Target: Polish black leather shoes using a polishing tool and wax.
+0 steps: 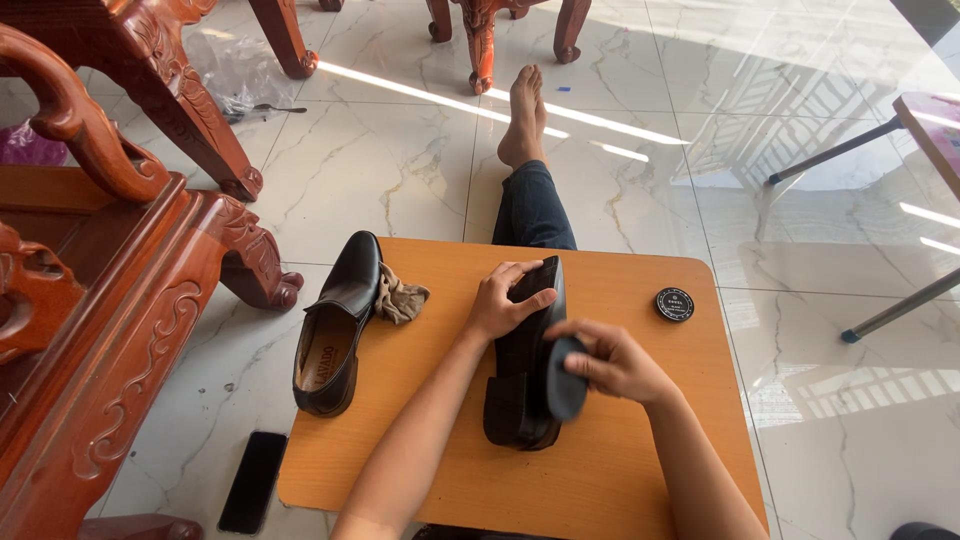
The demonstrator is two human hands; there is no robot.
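Two black shoes are out: one lies on its side at mid-surface, pinned at the toe by the left hand [507, 300], while the right hand [617, 362] grips a dark brush [566, 377] against the shoe [524, 370] near its heel. Brushing seems under way; the next stroke likely calls for firm bracing and even pressure along the leather. The other shoe [335, 325], a crumpled cloth [400, 298] and a closed polish tin [675, 304] sit on the orange wooden surface [620, 470], above marble floor [380, 170], beside carved red furniture [110, 290].
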